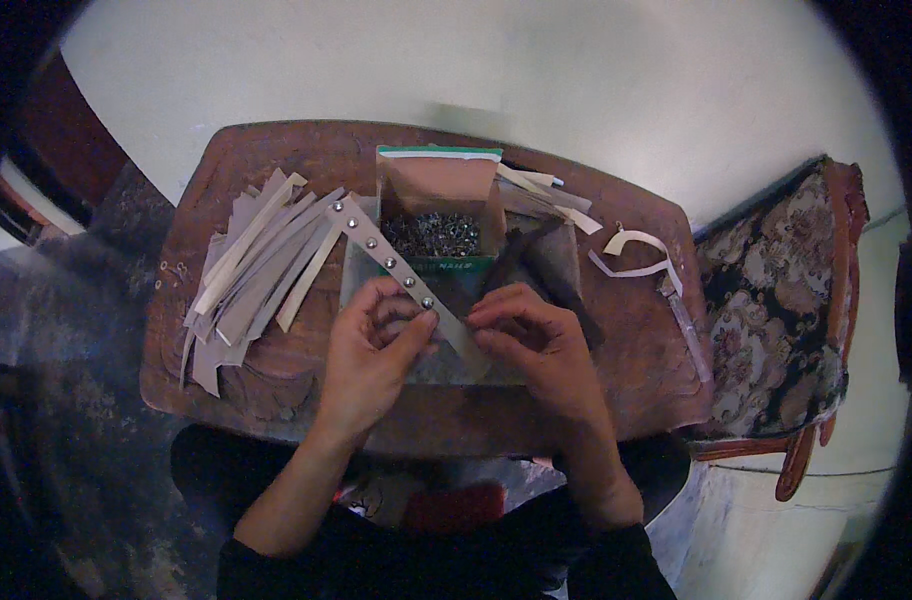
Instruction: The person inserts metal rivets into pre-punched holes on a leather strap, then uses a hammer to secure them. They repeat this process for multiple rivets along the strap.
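A pale flat strip [379, 247] runs slantwise over the middle of the table, with a row of several shiny round-headed studs along its upper part. My left hand [376, 345] is closed on it, the thumb beside the lowest stud. Across from it, my right hand [531, 330] has its fingertips pinched together close to the strip's right edge. What they hold, if anything, is too small to make out. Just beyond both hands stands an open cardboard box [439, 175] with a green rim, holding a heap of small dark metal pieces [431, 236].
Loose strips [261, 262] lie piled on the wooden table's [426, 425] left, others [551, 195] behind the box. Dark cloth-like material [546, 265] lies right of the box. A curled pale band [644, 240] is near the right edge, beside a patterned upholstered chair [776, 290].
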The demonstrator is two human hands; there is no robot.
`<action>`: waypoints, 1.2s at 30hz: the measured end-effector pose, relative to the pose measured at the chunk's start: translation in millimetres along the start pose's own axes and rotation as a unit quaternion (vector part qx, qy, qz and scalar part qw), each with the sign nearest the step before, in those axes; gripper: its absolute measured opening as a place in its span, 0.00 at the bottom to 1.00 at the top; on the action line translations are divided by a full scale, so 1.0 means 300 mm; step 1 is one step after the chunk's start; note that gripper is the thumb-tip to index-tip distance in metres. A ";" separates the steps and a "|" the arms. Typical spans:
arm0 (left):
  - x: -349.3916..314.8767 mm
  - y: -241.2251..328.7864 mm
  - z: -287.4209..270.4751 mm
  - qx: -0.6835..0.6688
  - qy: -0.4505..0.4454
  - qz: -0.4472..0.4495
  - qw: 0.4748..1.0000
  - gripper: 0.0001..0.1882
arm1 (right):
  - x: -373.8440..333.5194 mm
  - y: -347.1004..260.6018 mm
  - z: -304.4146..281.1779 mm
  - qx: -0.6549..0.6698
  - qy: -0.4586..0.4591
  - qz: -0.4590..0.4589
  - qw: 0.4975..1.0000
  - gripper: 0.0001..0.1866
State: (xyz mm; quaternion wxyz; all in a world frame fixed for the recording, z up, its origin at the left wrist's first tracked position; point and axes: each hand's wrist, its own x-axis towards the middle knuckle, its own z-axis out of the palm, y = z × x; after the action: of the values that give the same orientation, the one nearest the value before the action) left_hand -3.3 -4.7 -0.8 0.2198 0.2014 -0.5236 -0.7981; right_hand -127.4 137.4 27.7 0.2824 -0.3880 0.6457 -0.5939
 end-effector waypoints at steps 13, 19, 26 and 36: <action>-0.003 0.011 0.009 0.020 0.030 -0.013 0.999 0.09 | 0.005 0.067 0.032 0.009 0.027 0.010 1.000 0.10; -0.003 0.020 0.019 -0.004 0.039 -0.012 0.999 0.09 | 0.007 0.061 0.037 0.041 0.033 0.021 0.998 0.09; -0.006 0.007 0.017 -0.015 0.033 -0.007 0.999 0.09 | 0.007 0.072 0.035 0.044 0.031 0.025 0.998 0.09; -0.009 0.013 0.020 -0.020 0.028 -0.004 0.999 0.10 | 0.009 0.067 0.042 0.038 0.038 0.041 0.998 0.07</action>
State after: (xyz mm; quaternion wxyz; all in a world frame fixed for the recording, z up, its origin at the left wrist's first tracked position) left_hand -3.9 0.0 5.3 0.2349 0.2212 -0.5007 -0.8032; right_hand -121.9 128.2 6.3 0.2963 -0.3278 0.6482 -0.6202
